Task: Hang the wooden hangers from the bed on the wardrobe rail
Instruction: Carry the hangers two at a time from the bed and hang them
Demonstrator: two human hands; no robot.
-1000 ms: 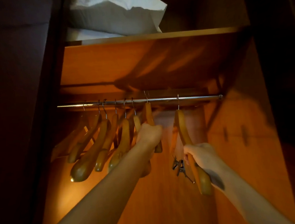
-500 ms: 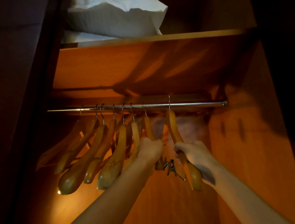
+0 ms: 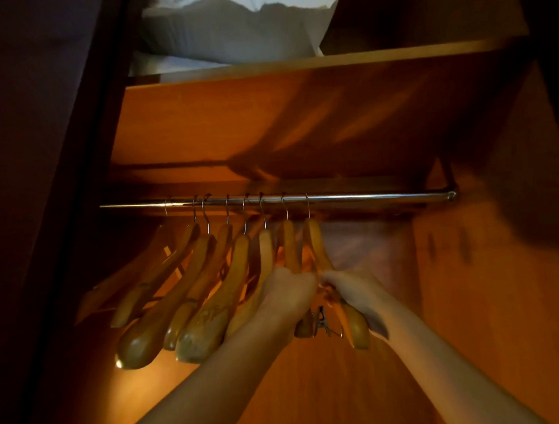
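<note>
Eight wooden hangers (image 3: 210, 284) on the rail (image 3: 354, 199), bunched left; left hand (image 3: 288, 293) closed on the seventh hanger (image 3: 289, 248). Right hand (image 3: 354, 289) closed on the end hanger (image 3: 315, 242); a metal clip (image 3: 322, 322), seemingly its, dangles between the wrists.

inside a dim wooden wardrobe, a metal rail (image 3: 354, 198) carries a row of wooden hangers (image 3: 207, 284) bunched toward its left half. the left hand (image 3: 289, 293) grips the second hanger from the right (image 3: 289, 248); the right hand (image 3: 354, 289) grips the rightmost hanger (image 3: 315, 242), just beside it. a metal clip (image 3: 322, 322) dangles below the hands. white pillows (image 3: 237, 31) lie on the shelf (image 3: 326, 61) above.
</note>
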